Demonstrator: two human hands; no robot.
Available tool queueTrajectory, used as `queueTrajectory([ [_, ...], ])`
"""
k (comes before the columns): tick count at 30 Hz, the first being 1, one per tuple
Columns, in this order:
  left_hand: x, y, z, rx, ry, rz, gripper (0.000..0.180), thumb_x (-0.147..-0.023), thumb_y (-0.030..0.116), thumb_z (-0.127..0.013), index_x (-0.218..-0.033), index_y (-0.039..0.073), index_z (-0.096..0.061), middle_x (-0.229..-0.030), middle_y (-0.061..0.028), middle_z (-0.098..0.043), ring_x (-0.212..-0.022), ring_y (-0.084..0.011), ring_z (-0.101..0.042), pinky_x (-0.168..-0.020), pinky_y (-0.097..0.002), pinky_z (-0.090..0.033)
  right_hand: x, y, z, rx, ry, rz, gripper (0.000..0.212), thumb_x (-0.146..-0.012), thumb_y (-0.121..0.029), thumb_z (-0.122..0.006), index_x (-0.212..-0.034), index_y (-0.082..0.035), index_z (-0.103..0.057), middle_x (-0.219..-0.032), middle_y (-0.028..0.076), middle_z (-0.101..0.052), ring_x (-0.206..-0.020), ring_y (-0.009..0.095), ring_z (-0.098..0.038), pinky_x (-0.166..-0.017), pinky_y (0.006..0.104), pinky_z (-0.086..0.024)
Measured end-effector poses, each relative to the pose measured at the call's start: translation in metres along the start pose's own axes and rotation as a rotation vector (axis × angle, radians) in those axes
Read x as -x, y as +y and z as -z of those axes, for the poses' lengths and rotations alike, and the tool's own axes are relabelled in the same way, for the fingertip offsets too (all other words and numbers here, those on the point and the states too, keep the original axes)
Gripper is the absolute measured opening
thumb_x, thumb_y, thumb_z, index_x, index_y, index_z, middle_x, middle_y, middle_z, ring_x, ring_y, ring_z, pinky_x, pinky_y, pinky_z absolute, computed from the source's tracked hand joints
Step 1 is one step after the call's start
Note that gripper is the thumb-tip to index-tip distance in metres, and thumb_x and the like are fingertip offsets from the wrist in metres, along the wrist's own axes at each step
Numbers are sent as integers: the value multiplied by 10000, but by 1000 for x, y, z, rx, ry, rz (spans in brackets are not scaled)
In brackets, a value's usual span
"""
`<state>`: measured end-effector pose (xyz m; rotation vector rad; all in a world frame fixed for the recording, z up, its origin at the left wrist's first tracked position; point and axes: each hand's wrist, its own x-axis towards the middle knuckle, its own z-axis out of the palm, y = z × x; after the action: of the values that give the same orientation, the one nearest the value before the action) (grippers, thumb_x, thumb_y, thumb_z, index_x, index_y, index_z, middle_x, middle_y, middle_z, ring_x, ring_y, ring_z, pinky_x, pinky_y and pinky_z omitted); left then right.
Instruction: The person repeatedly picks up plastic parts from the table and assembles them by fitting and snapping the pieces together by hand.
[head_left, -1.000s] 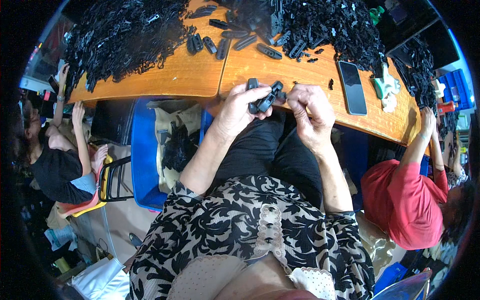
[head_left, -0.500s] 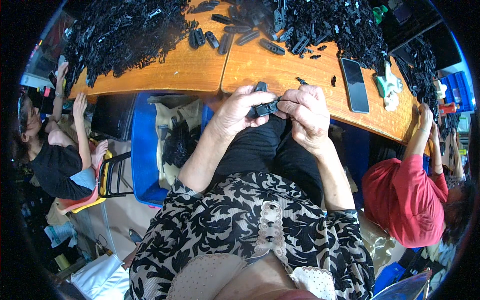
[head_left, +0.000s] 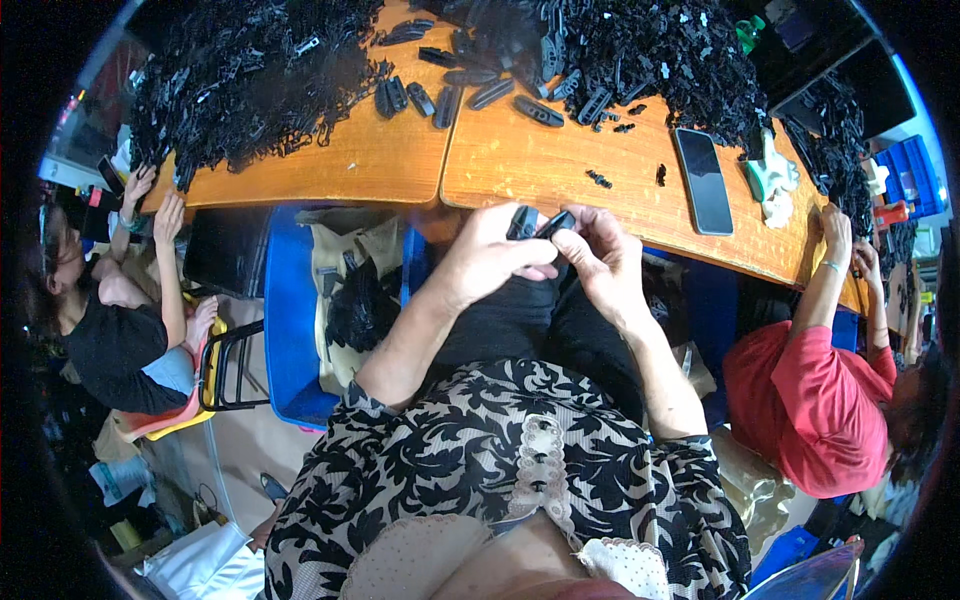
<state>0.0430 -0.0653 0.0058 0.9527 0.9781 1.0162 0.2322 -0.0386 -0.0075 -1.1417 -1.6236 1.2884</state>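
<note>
My left hand [head_left: 490, 256] is closed around a small black plastic piece [head_left: 521, 223], just off the near edge of the table. Close against it, the thumb and fingers of my right hand [head_left: 604, 262] pinch another black, elongated plastic part [head_left: 556, 224]. Whether the two parts are joined or separate I cannot tell, since my fingers cover much of them. On the table beyond, several long, rounded black plastic pieces [head_left: 540, 111] lie scattered. Two small black bits [head_left: 599, 179] rest nearer my right hand.
Large heaps of black plastic parts [head_left: 250, 90] cover the far table [head_left: 400, 150]. A phone [head_left: 704, 185] and a white-and-green crumpled item [head_left: 772, 178] lie at the right. A blue bin [head_left: 285, 330] stands below left. Co-workers sit left [head_left: 125, 345] and right [head_left: 805, 400].
My hands have drawn closer together and the black part in them has turned, so two black tips now point up. The co-worker's hands at the right have shifted slightly.
</note>
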Motion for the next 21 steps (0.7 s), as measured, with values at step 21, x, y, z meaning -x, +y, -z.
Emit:
queueTrajectory([
  [21, -130, 42, 55, -1358, 329, -630, 352, -741, 92, -795, -1076, 24, -712, -998, -137, -664, -956, -340, -648, -836, -402, -511, -70, 35, 93, 1186, 376, 330, 144, -864, -86, -642, -1000, -46, -666, -882, 150, -630, -819, 346, -662, -703, 424, -552],
])
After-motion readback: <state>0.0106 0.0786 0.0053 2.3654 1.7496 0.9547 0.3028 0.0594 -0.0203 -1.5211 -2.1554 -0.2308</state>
